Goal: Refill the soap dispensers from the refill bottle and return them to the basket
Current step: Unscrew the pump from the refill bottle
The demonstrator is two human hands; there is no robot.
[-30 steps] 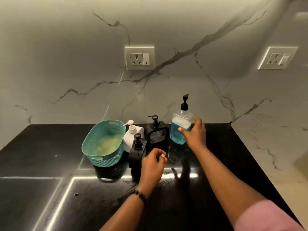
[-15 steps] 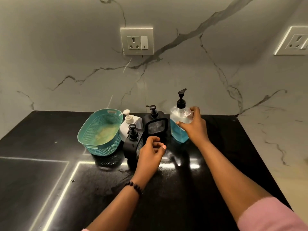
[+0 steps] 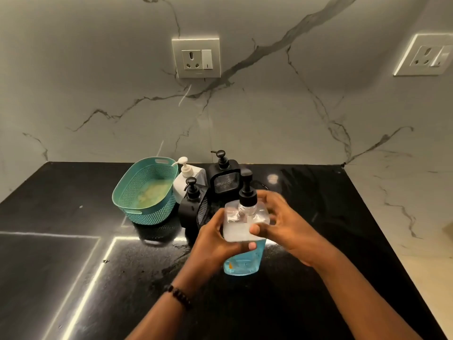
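A clear plastic refill bottle (image 3: 245, 231) with a black pump top, about half full of blue liquid, stands upright and lifted near the front of the black desk (image 3: 73, 266). Behind it stand two black square soap dispensers with black pumps, one nearer (image 3: 190, 207) and one farther back (image 3: 224, 177), beside a white soap dispenser with a white pump (image 3: 186, 180). A teal perforated plastic basket (image 3: 147, 192), oval and tilted, sits just left of the dispensers.

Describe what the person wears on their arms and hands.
The left hand and right hand are bare, with no gloves or rings visible. A dark beaded bracelet circles the left wrist. Both forearms are uncovered, with no sleeve in view.
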